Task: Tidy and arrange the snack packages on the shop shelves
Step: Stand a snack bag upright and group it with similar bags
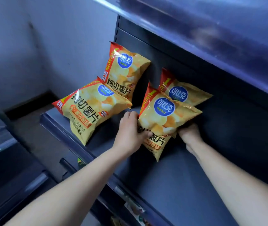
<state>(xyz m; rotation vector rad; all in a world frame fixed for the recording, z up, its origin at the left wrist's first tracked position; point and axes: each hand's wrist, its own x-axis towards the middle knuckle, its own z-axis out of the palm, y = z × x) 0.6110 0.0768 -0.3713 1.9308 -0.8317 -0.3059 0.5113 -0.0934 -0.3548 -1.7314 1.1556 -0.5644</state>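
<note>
Several yellow crisp bags with red corners and blue round logos stand on a dark shelf [187, 185]. My left hand [130, 129] grips the left edge of the front right bag [164, 119], and my right hand [189, 132] holds its right side from underneath, fingers hidden behind the bag. Directly behind it leans another bag [185, 93]. To the left, a front bag [90, 110] lies tilted forward, with a fourth bag [125, 70] upright behind it near the back panel.
An upper shelf [211, 30] overhangs at the top right. The shelf's front rail [74, 144] runs diagonally, with lower shelves holding blurred packages [135, 207] beneath. A grey wall [48, 46] and floor lie to the left.
</note>
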